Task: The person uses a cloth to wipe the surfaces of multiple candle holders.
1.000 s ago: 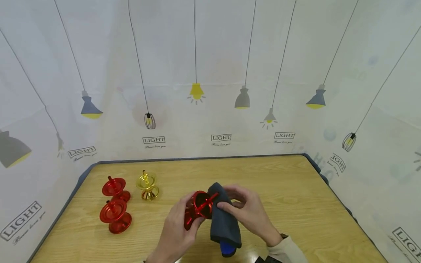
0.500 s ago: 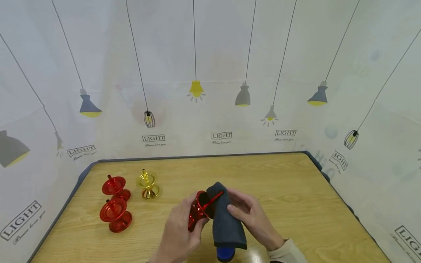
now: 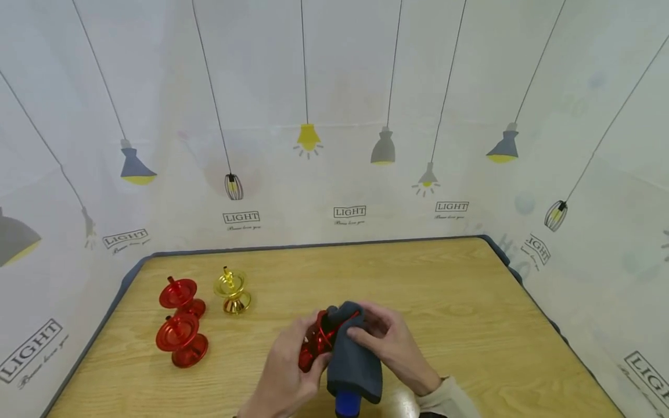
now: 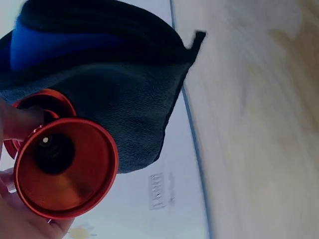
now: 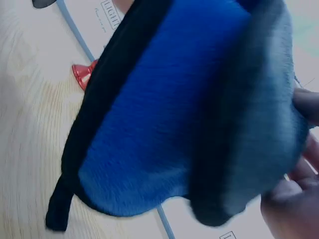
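Note:
In the head view, my left hand (image 3: 287, 363) grips a shiny red metal candle holder (image 3: 313, 343), tipped sideways with its dish end toward the right. My right hand (image 3: 394, 342) pinches a dark grey cloth (image 3: 355, 363) with a blue underside, bunched against that dish. The holder's thin central stem lies along a fold of the cloth. Its hollow flared foot (image 4: 65, 184) faces the left wrist camera, fingers and thumb around the waist. From the right wrist, the cloth's fuzzy blue side (image 5: 144, 119) hangs wide and hides the held candle holder.
Two more red candle holders (image 3: 179, 294) (image 3: 182, 341) stand upright at the left of the wood-grain table (image 3: 444, 290). Beside them is a gold one (image 3: 233, 290). A white printed backdrop (image 3: 277, 174) rises around the table's back and sides.
The red candle holder's dish has turned further to the right, into the cloth. The cloth's upper end has folded around the stem, with my right thumb shifting on it.

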`<state>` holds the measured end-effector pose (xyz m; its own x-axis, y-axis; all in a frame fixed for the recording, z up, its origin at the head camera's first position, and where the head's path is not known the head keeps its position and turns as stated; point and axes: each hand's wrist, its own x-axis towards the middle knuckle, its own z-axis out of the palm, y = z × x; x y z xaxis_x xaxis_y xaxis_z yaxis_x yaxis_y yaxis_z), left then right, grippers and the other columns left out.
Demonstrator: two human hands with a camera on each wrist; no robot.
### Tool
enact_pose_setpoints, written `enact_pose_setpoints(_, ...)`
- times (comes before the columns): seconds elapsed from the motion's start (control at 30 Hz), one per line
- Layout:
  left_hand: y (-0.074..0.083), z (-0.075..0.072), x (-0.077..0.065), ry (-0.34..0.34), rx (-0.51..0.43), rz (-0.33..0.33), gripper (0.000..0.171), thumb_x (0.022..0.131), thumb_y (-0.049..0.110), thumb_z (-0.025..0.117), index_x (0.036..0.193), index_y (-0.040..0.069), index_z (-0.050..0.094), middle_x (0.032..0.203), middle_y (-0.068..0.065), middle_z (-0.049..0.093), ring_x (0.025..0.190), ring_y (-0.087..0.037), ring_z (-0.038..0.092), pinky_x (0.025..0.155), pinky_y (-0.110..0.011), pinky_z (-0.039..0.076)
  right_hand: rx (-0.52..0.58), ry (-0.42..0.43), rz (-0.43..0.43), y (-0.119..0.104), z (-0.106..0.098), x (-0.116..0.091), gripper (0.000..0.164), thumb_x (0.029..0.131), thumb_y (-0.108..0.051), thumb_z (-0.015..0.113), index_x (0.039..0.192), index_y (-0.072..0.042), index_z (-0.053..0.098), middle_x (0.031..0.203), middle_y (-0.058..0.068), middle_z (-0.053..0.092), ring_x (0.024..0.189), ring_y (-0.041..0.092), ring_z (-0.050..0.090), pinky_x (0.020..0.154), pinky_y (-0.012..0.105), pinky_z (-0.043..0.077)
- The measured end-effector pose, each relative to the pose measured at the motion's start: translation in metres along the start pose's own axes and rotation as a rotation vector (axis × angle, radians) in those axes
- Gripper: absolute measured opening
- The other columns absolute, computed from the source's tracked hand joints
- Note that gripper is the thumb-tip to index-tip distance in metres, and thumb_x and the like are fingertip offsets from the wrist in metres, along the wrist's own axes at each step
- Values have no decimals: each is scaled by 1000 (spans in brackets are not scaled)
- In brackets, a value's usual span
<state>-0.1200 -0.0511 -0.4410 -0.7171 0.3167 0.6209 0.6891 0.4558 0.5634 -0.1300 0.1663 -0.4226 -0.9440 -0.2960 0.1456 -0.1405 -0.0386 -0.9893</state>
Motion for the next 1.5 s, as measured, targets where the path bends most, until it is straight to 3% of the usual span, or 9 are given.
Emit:
enact_pose_setpoints(0.2, -10, -2, 6, -166, -345, -268, 46, 87, 3, 77, 128, 16, 62, 101, -3, 72, 85, -7, 66, 70, -25, 59, -23, 11, 12, 4, 3, 6, 39, 99, -16, 66, 133, 2, 60, 119, 8, 70, 104, 13, 68, 88, 28, 56)
enact_pose_setpoints(0.33, -23, -9, 13, -319, -628, -417, 36, 96, 17, 70, 130, 6, 63, 106, -10, 73, 91, -10, 69, 79, -27, 59, 11, -23, 27, 6, 0, 9, 37, 100, -17, 64, 133, 1, 60, 116, 3, 71, 101, 14, 69, 86, 28, 56)
enact_pose_setpoints(0.57, -41, -11, 21, -495, -1026, -481, 48, 102, 12, 56, 137, -18, 45, 107, 6, 75, 96, -7, 72, 87, -26, 58, 54, -61, 29, 9, -3, 11, 35, 101, -17, 63, 131, 1, 62, 113, 0, 71, 96, 15, 68, 82, 29, 56)
enact_pose_setpoints(0.63, -41, -10, 20, -497, -996, -469, 47, 104, 13, 54, 138, -17, 45, 106, 3, 76, 94, -8, 72, 86, -27, 58, 47, -46, 28, 9, -3, 11, 37, 100, -16, 63, 130, 4, 60, 111, -1, 71, 95, 14, 67, 81, 28, 56)
enact_pose_setpoints(0.77, -32, -7, 16, -371, -716, -392, 42, 100, 16, 64, 137, -2, 54, 115, -8, 73, 98, -9, 71, 85, -26, 58, 25, 42, 32, 8, -3, 9, 40, 98, -15, 66, 129, 9, 59, 107, 0, 70, 93, 13, 67, 79, 26, 56)
enact_pose_setpoints(0.93, -21, 3, 13, -105, -299, -129, 51, 77, -3, 83, 122, 9, 62, 108, -7, 71, 93, -14, 69, 78, -26, 60, 48, 145, 54, 4, 0, 9, 39, 96, -13, 69, 130, 6, 60, 111, 6, 69, 95, 17, 67, 79, 28, 58)
enact_pose_setpoints(1.03, -20, 6, 14, -6, -175, 0, 53, 69, -10, 83, 114, 10, 64, 103, -3, 71, 89, -14, 69, 74, -27, 60, 65, 160, 69, 3, 2, 9, 40, 96, -14, 69, 130, 4, 60, 113, 8, 68, 96, 18, 67, 80, 28, 58)
enact_pose_setpoints(1.17, -19, 2, 15, -31, -185, 5, 46, 74, -8, 82, 114, 9, 67, 103, -4, 73, 90, -14, 71, 75, -26, 61, 64, 150, 54, 3, 1, 9, 39, 97, -15, 68, 130, 4, 60, 113, 6, 69, 96, 18, 67, 80, 28, 57)
enact_pose_setpoints(1.5, -32, -10, 19, -397, -611, -322, 24, 101, 19, 63, 114, 0, 69, 100, -4, 75, 86, -8, 71, 78, -26, 59, 103, 4, -18, 12, -6, 9, 28, 98, -12, 65, 123, 2, 64, 102, -3, 72, 87, 12, 68, 73, 26, 57)
